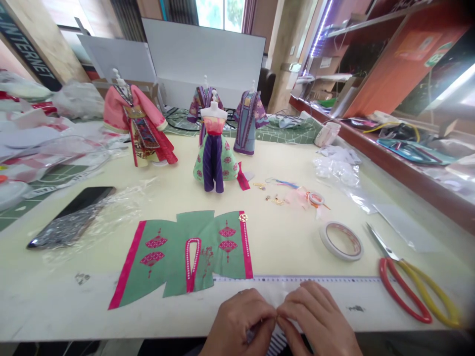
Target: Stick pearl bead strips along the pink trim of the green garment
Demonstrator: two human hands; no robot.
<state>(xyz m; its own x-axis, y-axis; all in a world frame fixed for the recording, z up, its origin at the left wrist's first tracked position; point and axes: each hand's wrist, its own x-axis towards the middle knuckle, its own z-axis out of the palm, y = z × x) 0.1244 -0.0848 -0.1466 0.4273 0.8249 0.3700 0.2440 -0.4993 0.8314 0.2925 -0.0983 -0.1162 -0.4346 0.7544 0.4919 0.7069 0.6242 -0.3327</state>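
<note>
At the table's front edge my left hand (243,316) and my right hand (315,314) meet, fingertips pinched together. Whatever lies between them is too small to make out. Just beyond, to the left, a green cloth garment piece (170,252) lies flat, with magenta borders, fan motifs and a slit neckline edged in white dots. A gold ornament (243,217) sits at its upper right corner. A ruler (297,280) runs along the table in front of my fingers. Behind stands a small mannequin (214,148) in a strapless top, purple panels and a green flowered skirt.
Scissors (397,262) with red and yellow handles and a tape roll (341,241) lie right. A phone (74,212) partly under clear plastic lies left. Small gold findings (276,200) and threads (285,184) are mid-table. A pink-robed mannequin (137,123) and two purple-robed ones stand behind.
</note>
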